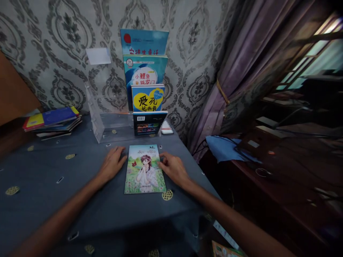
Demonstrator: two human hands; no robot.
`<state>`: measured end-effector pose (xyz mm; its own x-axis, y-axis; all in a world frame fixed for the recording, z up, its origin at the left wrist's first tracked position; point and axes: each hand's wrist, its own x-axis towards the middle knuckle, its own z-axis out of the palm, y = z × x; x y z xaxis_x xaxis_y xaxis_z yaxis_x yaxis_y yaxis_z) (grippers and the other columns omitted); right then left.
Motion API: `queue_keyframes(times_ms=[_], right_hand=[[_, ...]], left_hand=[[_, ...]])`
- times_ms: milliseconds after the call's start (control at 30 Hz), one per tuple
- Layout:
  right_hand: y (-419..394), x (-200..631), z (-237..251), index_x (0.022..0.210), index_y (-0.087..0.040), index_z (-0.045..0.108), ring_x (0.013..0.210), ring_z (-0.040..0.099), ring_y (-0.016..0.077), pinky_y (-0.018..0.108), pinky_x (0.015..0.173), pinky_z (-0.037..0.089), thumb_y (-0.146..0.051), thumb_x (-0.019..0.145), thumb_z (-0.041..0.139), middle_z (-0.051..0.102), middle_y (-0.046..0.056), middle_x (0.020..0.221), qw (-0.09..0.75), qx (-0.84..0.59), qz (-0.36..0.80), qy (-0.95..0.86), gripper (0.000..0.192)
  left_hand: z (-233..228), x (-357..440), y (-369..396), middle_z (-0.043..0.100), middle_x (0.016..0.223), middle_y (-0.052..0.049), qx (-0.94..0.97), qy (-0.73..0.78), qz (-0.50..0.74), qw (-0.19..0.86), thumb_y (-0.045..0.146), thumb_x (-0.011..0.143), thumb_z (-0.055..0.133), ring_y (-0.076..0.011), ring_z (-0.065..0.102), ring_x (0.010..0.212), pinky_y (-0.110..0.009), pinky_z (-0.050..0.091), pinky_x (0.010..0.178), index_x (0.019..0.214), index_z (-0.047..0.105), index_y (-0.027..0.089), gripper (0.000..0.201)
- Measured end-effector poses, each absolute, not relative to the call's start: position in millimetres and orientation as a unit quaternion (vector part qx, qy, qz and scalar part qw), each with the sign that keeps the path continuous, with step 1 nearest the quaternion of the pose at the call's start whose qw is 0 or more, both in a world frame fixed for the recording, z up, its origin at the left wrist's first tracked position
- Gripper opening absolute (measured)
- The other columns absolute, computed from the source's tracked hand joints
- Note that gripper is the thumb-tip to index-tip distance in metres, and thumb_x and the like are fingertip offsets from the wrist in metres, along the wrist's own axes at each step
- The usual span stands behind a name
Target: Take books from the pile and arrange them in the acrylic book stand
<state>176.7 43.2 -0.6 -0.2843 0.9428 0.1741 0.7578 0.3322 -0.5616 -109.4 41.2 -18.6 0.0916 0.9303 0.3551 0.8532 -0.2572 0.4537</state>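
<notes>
Girl-cover book (145, 169) lies flat on the counter (80, 203), left hand (114, 162) half-open and empty beside it, right hand (175, 167) loosely curled at its edge, grip unclear. Imo support both sides evenly

The illustrated paperback (146, 175) has a smooth printed paper cover with a slight sheen. Beneath it spreads a matt cloth tablecloth (112, 214). At eleven o'clock from the paperback, the display rack (96, 130) is clear, smooth, glossy plastic. At twelve o'clock, the wallpaper (194, 35) looks matt; at one o'clock, the curtain (210, 107) is softly satiny cloth, its tieback (222, 91) rough-looking cord.
</notes>
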Motion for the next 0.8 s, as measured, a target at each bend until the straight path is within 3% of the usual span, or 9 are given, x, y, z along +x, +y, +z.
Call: queue_keyframes(times_ms=[100, 200, 267, 333, 567, 800], right_hand=[[44.1, 154.4, 6.1, 0.119, -0.019, 0.066, 0.096, 0.069, 0.0207, 0.031, 0.086, 0.05, -0.021, 0.095, 0.054, 0.075, 0.008, 0.108, 0.253, -0.474, 0.167, -0.827, 0.028], [50.8, 118.7, 5.6, 0.138, -0.02, 0.055, 0.126, 0.059, 0.0235, 0.04, 0.107, 0.047, -0.02, 0.098, 0.046, 0.065, 0.012, 0.136, 0.264, -0.358, 0.179, -0.877, 0.041], [58.9, 95.6, 1.3, 0.146, -0.017, 0.047, 0.136, 0.052, 0.0249, 0.043, 0.114, 0.043, -0.017, 0.098, 0.043, 0.056, 0.015, 0.147, 0.251, -0.325, 0.192, -0.891, 0.048], [68.5, 78.7, -4.3, 0.147, -0.011, 0.044, 0.138, 0.051, 0.0278, 0.045, 0.115, 0.042, -0.016, 0.098, 0.043, 0.053, 0.019, 0.149, 0.23, -0.328, 0.201, -0.894, 0.049], [88.2, 80.6, -17.9, 0.145, -0.01, 0.042, 0.14, 0.048, 0.0297, 0.046, 0.117, 0.04, -0.007, 0.089, 0.054, 0.051, 0.022, 0.15, 0.202, -0.31, 0.197, -0.908, 0.058], [97.1, 135.8, -25.7, 0.146, -0.012, 0.047, 0.137, 0.053, 0.0296, 0.05, 0.115, 0.043, -0.006, 0.093, 0.043, 0.054, 0.021, 0.149, 0.229, -0.367, 0.167, -0.886, 0.053]], left_hand=[[-19.6, -103.1, 45.4, 0.067, 0.115, -0.011, 0.765, 0.572, 0.292, 0.047, 0.036, 0.095, 0.045, -0.0284, 0.061, 0.111, -0.047, 0.049, 0.1, 0.117, 0.06, 0.019, 0.032], [-22.7, -97.0, 51.0, 0.068, 0.116, -0.012, 0.787, 0.541, 0.293, 0.055, 0.031, 0.095, 0.042, -0.028, 0.062, 0.111, -0.047, 0.049, 0.101, 0.115, 0.06, 0.018, 0.03], [-25.8, -95.9, 52.1, 0.068, 0.112, -0.013, 0.79, 0.539, 0.285, 0.064, 0.029, 0.095, 0.041, -0.0282, 0.064, 0.107, -0.047, 0.051, 0.097, 0.112, 0.06, 0.017, 0.029], [-27.7, -97.0, 50.9, 0.069, 0.112, -0.013, 0.791, 0.536, 0.285, 0.073, 0.028, 0.096, 0.04, -0.0274, 0.065, 0.105, -0.046, 0.052, 0.095, 0.114, 0.059, 0.017, 0.029], [-30.3, -99.6, 46.9, 0.069, 0.125, -0.013, 0.795, 0.538, 0.274, 0.056, 0.032, 0.1, 0.04, -0.0272, 0.064, 0.116, -0.046, 0.05, 0.102, 0.122, 0.061, 0.019, 0.033], [-37.2, -100.6, 48.8, 0.065, 0.135, -0.016, 0.784, 0.558, 0.267, 0.047, 0.038, 0.1, 0.039, -0.0316, 0.06, 0.128, -0.052, 0.048, 0.108, 0.126, 0.062, 0.016, 0.041]])
